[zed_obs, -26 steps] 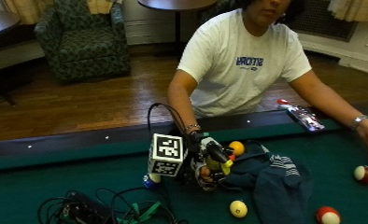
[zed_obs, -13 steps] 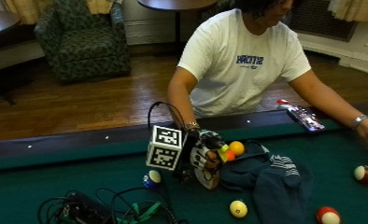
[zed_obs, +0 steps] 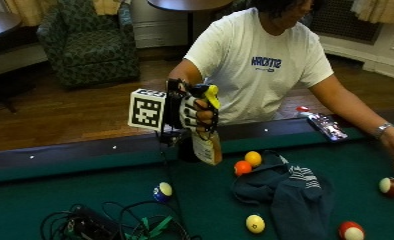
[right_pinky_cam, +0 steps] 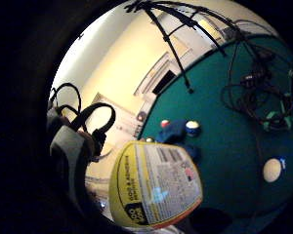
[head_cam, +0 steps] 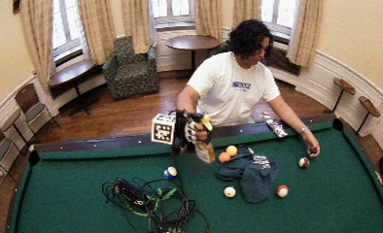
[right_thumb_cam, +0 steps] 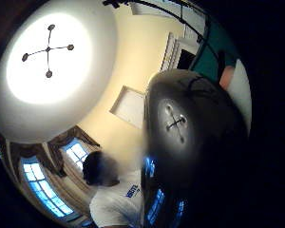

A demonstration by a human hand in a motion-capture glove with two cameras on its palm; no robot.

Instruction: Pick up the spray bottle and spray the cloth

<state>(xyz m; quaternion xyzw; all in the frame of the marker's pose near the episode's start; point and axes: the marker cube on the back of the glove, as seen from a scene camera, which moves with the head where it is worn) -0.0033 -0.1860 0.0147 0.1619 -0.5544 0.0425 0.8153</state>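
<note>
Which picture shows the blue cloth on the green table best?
The outside view shows it best: the whole cloth lies crumpled on the pool table, beside the orange ball. The wide outside view shows the cloth smaller. The little finger side palm view catches only a dark blue bit behind the spray bottle. The thumb side palm view shows none.

Soft daylight from the windows (head_cam: 172, 9); ceiling lamp (right_thumb_cam: 47, 71) glares; palm views blurred, edges dark.

Both outside views look down across the table (zed_obs: 64, 195) at the person's rail, one closer. Palm views face the felt and ceiling.
</note>
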